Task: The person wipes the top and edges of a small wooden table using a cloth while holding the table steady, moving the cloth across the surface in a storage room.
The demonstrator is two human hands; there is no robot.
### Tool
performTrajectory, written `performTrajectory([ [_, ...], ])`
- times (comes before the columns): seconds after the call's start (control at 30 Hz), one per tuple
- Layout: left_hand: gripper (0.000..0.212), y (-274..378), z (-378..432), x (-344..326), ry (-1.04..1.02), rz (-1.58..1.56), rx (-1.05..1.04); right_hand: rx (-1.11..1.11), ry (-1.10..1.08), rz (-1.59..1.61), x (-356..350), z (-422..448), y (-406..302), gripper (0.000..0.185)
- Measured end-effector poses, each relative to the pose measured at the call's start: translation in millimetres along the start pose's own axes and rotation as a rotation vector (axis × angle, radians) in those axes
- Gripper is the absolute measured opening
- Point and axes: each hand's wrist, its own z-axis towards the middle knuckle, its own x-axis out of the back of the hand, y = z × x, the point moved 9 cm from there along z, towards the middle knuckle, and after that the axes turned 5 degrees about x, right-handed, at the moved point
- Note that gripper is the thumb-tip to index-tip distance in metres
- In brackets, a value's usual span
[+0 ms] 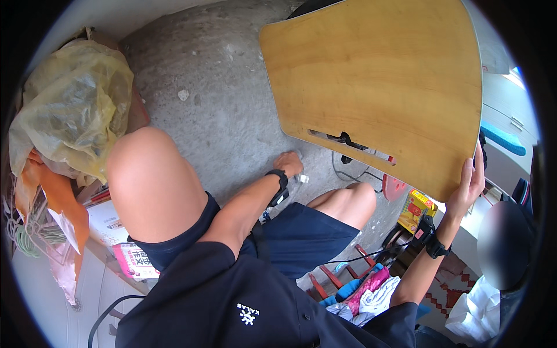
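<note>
A wooden tabletop board [374,82] with a long slot near its lower edge stands tilted in the upper right of the head view. My right hand [468,185] holds its lower right corner, with the fingers behind the edge and the thumb near the front. My left hand [289,164] is down at the concrete floor between my knees, its fingers curled by a small clear plastic piece [303,178]. What the left fingers hold, if anything, is hidden. Part of a black fitting shows through the slot. Dark cables [359,177] lie on the floor below the board.
A yellowish plastic bag [74,100] covers things at the left, above orange wrapping [65,204] and books [135,261]. At the lower right are a red stool [393,187], a yellow box [415,211] and folded cloths [378,296]. A person is at the far right.
</note>
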Motion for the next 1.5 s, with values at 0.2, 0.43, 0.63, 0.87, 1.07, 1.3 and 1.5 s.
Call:
performTrajectory([
  [0.2,0.073,11,-54,47,0.641,-0.418,0.162,-0.02,0.019,-0.025,20,-7,13,0.055],
  [0.43,0.072,18,-24,120,0.957,-0.451,-0.049,-0.125,0.018,0.024,33,-14,12,0.06],
  [0.63,0.059,-23,14,24,0.162,-0.119,0.179,-0.082,-0.008,-0.027,25,-12,21,0.059],
  [0.87,0.051,-4,-45,152,0.939,-0.464,0.133,-0.112,-0.016,-0.056,35,-18,13,0.06],
  [1.07,0.052,-17,18,141,0.604,-0.34,0.001,-0.185,-0.006,0.078,33,-19,22,0.061],
  [1.3,0.053,-16,2,75,0.244,-0.108,0.162,-0.139,-0.012,-0.027,40,-23,20,0.062],
  [1.5,0.045,17,-31,190,0.759,-0.339,0.045,-0.182,-0.006,0.035,40,-24,20,0.062],
])
